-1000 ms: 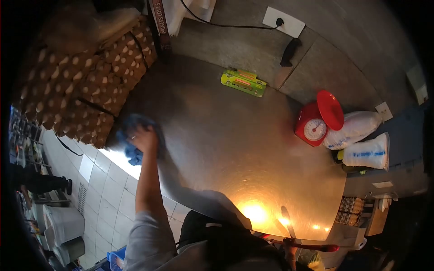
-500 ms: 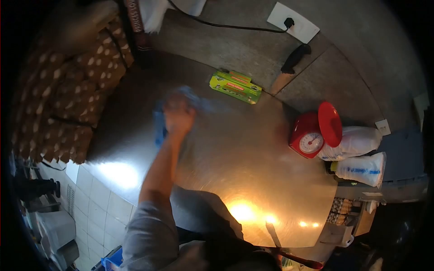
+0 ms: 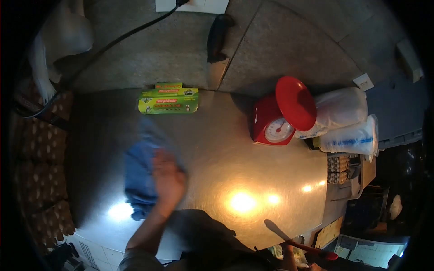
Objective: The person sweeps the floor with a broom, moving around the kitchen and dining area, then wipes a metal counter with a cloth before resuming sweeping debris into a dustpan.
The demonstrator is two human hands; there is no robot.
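Observation:
My left hand is pressed down on a crumpled blue cloth on the metal tabletop. Its fingers are blurred but appear closed over the cloth's right edge. The cloth spreads out to the left of the hand. Beyond it, against the wall, lies a green and yellow box printed "Strong Adhesive". My right hand does not show.
A red kitchen scale with a tilted pan stands at the right, beside plastic-wrapped packs. Egg trays are stacked at left. A black-handled knife rests by the wall. A red-handled utensil overhangs the front edge.
My left hand and the blue cloth have moved toward the near edge of the tabletop. The camera view has turned and shifted right, so the box and scale appear farther left.

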